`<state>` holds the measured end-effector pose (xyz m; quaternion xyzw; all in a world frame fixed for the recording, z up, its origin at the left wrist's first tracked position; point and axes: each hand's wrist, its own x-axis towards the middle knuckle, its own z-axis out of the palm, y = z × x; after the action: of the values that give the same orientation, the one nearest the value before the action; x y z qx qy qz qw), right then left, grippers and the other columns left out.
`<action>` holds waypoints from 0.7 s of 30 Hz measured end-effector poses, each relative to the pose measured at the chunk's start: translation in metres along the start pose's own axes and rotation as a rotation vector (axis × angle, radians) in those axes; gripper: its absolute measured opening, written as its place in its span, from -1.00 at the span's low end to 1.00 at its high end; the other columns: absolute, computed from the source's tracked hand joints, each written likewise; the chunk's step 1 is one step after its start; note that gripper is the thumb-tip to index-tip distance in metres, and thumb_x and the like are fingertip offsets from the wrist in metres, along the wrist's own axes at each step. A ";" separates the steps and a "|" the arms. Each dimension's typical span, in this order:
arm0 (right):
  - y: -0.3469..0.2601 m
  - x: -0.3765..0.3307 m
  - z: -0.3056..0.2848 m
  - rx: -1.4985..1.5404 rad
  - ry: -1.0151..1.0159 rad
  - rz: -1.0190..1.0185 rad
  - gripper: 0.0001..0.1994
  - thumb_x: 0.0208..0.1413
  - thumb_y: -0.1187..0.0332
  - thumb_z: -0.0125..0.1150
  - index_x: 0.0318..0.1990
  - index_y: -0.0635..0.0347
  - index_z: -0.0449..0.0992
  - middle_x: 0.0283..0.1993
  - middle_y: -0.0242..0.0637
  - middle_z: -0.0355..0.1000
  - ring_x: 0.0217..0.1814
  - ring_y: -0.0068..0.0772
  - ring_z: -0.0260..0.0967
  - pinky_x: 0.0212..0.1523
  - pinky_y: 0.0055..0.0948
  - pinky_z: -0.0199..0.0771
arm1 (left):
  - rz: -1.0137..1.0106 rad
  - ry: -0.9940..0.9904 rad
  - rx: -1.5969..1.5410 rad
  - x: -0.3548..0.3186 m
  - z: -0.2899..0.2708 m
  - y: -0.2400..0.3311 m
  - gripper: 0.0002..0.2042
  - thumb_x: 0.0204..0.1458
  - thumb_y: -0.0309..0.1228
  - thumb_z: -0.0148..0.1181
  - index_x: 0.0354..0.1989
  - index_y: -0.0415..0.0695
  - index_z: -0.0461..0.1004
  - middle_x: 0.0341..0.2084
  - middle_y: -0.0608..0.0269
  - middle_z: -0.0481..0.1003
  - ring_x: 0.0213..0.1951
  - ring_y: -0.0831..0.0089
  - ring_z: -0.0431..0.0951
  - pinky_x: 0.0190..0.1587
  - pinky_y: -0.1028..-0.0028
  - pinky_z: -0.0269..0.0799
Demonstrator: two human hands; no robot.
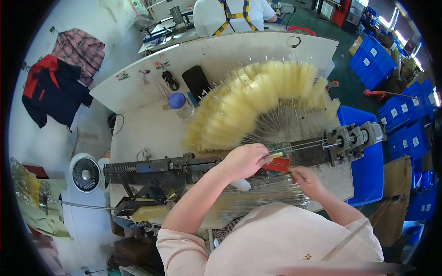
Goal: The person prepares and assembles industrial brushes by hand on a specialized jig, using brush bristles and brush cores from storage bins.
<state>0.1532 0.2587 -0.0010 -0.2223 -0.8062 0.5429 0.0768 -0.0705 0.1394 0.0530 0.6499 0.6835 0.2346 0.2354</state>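
Observation:
My left hand [248, 160] reaches over a long metal bench machine [202, 163] and pinches a small pale-yellow tuft of bristles [276, 155]. Just below the tuft lies a flat red block [277, 164]. By the block's right end is my right hand [307, 180], its fingers closed; what they hold, if anything, is too small to name. Under both hands a layer of thin metal wires [262, 204] lies along the bench's near edge. Beyond the machine, many yellow bristle brushes [258, 92] on thin wire stems spread out in a fan.
Rotating metal shafts [352, 140] stand at the machine's right end, above a blue bin [368, 175]. A white panel [152, 78] borders the bench's far side. A fan [86, 174] stands left. Another person [232, 18] sits beyond the panel.

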 end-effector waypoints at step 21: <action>0.006 -0.027 -0.002 0.574 0.486 0.189 -0.68 0.19 0.16 -0.05 -0.22 0.27 0.47 -0.48 -0.47 0.27 -0.47 -0.68 0.09 -0.44 -0.66 0.07 | -0.265 0.749 0.088 -0.065 0.038 0.058 -0.90 0.03 -0.44 0.03 -0.39 -0.22 0.40 -0.28 0.16 0.43 -0.39 0.20 0.48 -0.41 0.32 0.42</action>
<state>0.1793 0.2503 -0.0024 -0.3874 -0.5558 0.6825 0.2742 0.0011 0.0772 0.0612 0.4350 0.8094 0.3935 -0.0299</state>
